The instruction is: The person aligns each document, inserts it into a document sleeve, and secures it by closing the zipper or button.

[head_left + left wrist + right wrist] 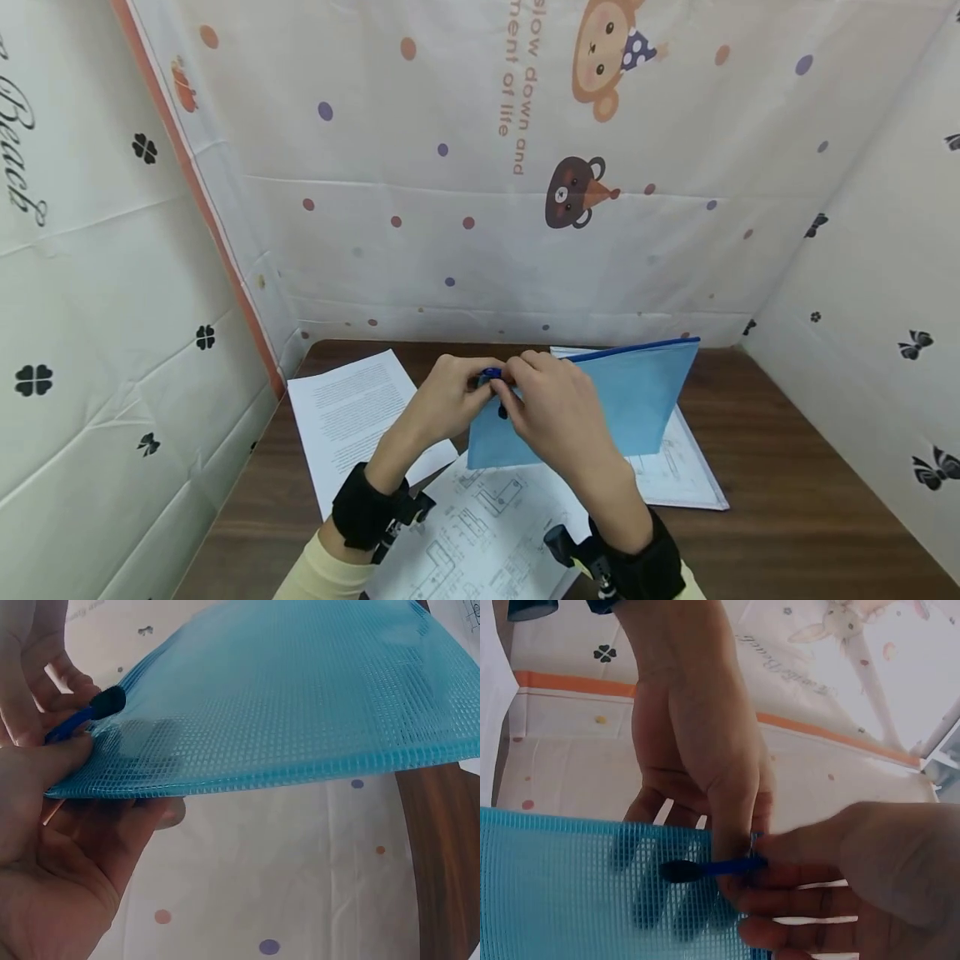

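A light blue mesh zip pouch (630,400) is held upright above the table, its zipper edge on top. My left hand (468,385) pinches the pouch's near corner, thumb on the front and fingers behind the mesh (71,761). My right hand (525,372) pinches the dark blue zipper pull (720,868) at that same corner. In the left wrist view the pull's black tip (109,700) sticks out beside my thumb. The right wrist view shows the left hand (697,765) above the pouch (577,892) and my right hand (772,874) gripping the pull.
A printed text sheet (345,412) lies at the left of the brown table (787,500). Sheets with line drawings (487,533) lie under my forearms, another sheet (686,475) under the pouch. Patterned cloth walls (525,233) close in the left, back and right.
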Demonstrator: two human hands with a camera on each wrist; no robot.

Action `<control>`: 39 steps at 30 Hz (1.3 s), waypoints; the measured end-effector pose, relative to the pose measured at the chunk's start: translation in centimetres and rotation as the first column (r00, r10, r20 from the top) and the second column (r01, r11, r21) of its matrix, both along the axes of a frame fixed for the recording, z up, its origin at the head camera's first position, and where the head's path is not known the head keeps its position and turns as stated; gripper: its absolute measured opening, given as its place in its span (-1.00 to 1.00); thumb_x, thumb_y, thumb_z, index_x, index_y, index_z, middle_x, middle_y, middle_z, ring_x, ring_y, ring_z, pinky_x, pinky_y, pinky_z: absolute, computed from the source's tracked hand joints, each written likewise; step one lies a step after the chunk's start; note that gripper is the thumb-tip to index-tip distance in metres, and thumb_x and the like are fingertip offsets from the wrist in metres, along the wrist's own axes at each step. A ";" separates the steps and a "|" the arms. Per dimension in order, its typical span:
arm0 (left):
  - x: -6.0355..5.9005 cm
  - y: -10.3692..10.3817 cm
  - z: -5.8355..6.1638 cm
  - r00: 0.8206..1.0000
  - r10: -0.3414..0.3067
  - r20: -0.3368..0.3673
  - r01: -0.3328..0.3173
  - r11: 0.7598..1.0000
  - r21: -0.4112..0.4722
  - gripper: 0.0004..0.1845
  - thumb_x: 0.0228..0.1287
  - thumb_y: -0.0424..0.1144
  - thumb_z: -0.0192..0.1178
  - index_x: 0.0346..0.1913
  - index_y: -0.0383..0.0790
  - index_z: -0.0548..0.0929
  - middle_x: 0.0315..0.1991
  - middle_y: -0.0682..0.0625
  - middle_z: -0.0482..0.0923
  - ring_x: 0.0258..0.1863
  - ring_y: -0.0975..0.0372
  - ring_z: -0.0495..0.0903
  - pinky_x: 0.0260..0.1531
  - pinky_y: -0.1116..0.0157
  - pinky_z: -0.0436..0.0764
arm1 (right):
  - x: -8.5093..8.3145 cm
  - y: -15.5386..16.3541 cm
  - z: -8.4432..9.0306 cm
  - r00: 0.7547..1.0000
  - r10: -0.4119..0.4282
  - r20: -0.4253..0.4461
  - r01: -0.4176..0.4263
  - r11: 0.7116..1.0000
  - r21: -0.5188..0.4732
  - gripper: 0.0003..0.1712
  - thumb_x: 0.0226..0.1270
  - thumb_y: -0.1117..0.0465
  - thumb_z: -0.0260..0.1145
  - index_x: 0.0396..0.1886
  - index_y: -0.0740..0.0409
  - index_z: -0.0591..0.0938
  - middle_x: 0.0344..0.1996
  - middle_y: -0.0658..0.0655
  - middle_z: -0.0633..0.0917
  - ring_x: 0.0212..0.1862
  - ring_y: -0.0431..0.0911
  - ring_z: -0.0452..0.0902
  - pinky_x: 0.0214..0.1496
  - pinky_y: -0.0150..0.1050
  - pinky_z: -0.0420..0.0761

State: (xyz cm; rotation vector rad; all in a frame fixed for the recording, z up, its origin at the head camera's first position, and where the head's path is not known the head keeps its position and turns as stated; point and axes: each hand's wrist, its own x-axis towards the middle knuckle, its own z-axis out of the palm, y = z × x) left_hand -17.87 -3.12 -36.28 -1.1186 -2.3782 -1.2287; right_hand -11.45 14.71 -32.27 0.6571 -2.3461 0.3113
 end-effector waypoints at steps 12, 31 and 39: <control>-0.2 -0.1 -0.2 0.999 -0.038 -0.002 0.038 0.999 0.026 -0.85 0.57 -0.35 0.21 -0.07 -0.18 0.79 -0.59 0.19 0.40 -0.67 0.37 0.30 -0.53 0.40 0.39 | 0.0 -0.5 0.3 0.978 0.081 0.192 -0.026 0.961 -0.275 -0.85 0.40 0.30 0.50 -0.29 0.10 0.64 -0.36 0.01 0.65 -0.32 -0.12 0.58 -0.32 -0.25 0.59; -0.5 -0.3 -0.4 0.999 -0.052 0.000 0.052 0.998 0.039 -0.85 0.56 -0.37 0.21 -0.20 -0.15 0.74 -0.64 0.19 0.24 -0.70 0.37 0.23 -0.58 0.40 0.30 | 0.5 -0.5 0.6 0.906 0.257 0.336 -0.109 0.908 -0.404 -0.77 0.52 0.41 0.33 0.09 0.26 0.58 -0.40 -0.04 0.55 -0.42 -0.25 0.47 -0.39 -0.29 0.54; -0.7 -0.4 -0.3 0.999 -0.040 -0.021 0.040 0.999 0.029 -0.80 0.56 -0.38 0.21 0.05 -0.20 0.81 -0.57 0.19 0.43 -0.66 0.35 0.30 -0.56 0.38 0.38 | 0.7 0.6 1.0 0.835 0.280 0.474 -0.108 0.927 -0.359 -0.91 0.60 0.39 0.25 -0.01 0.24 0.57 -0.30 0.05 0.58 -0.51 -0.29 0.51 -0.40 -0.27 0.58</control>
